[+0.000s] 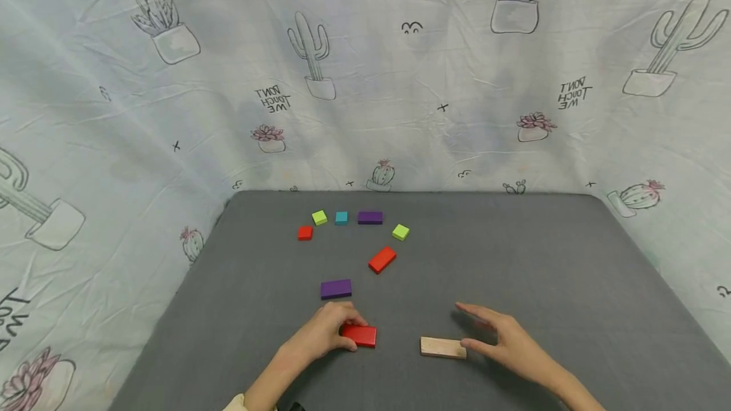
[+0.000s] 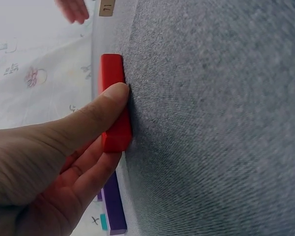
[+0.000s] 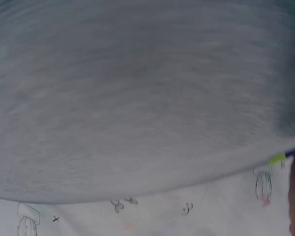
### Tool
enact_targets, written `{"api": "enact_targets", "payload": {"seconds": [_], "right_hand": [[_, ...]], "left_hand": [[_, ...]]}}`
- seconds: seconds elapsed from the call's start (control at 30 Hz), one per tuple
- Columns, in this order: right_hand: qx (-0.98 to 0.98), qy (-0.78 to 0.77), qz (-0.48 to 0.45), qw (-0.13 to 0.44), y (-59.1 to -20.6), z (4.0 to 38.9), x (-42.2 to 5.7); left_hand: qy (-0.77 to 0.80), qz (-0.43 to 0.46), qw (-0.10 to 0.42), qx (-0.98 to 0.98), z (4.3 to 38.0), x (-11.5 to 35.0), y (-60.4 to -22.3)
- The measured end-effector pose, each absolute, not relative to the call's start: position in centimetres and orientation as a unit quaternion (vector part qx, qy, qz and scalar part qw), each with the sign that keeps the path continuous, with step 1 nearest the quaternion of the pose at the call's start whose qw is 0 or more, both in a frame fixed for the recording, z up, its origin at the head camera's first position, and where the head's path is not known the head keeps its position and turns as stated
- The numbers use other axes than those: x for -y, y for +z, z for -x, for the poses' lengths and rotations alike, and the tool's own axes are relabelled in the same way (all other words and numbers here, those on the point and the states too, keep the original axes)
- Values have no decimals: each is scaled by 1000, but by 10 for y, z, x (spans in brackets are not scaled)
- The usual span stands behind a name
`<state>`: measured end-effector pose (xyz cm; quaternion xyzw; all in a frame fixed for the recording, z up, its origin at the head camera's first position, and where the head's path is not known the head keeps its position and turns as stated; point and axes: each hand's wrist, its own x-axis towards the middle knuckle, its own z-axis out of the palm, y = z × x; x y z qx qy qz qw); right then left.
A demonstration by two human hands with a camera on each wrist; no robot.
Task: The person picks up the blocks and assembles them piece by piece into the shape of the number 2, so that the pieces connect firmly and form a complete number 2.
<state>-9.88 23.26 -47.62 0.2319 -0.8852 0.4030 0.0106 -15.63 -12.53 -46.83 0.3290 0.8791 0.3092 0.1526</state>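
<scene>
Head view: your left hand [image 1: 328,332] pinches a red block [image 1: 365,336] by its left end, thumb on the near side and fingers on the far side. Left wrist view confirms the grip: your thumb presses along one long side, the fingers bent against the opposite one. The block lies flat at the surface of the grey table [image 1: 542,259]; whether its full underside bears on it, you cannot tell.

Your right hand [image 1: 511,344] has its thumb spread well away from its extended fingers. The thumb tip overlaps the right end of a wooden block [image 1: 440,347], which lies to the right of the red one, apart from it; contact cannot be confirmed. Right wrist view is blurred and does not settle the point.

Beyond your left hand lies a near purple block [image 1: 336,289]. Farther back, note a slanted red block [image 1: 382,260], a right lime block [image 1: 401,232], a far purple block [image 1: 370,217], a teal block [image 1: 341,218], a left lime block [image 1: 320,217] and a small red block [image 1: 305,233]. A cactus-print curtain [image 1: 365,113] hangs behind.
</scene>
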Motion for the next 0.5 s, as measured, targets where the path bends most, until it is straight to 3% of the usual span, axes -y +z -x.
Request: {"api": "enact_targets", "payload": {"seconds": [0.17,0.5], "right_hand": [[870,410,-272,-20,-484,99,-236],[868,316,-375,84,-497,103,-219]], "left_hand": [[315,-330,153,-877,158,126,-469],[316,-330,152,-876,158,126,-469]]}}
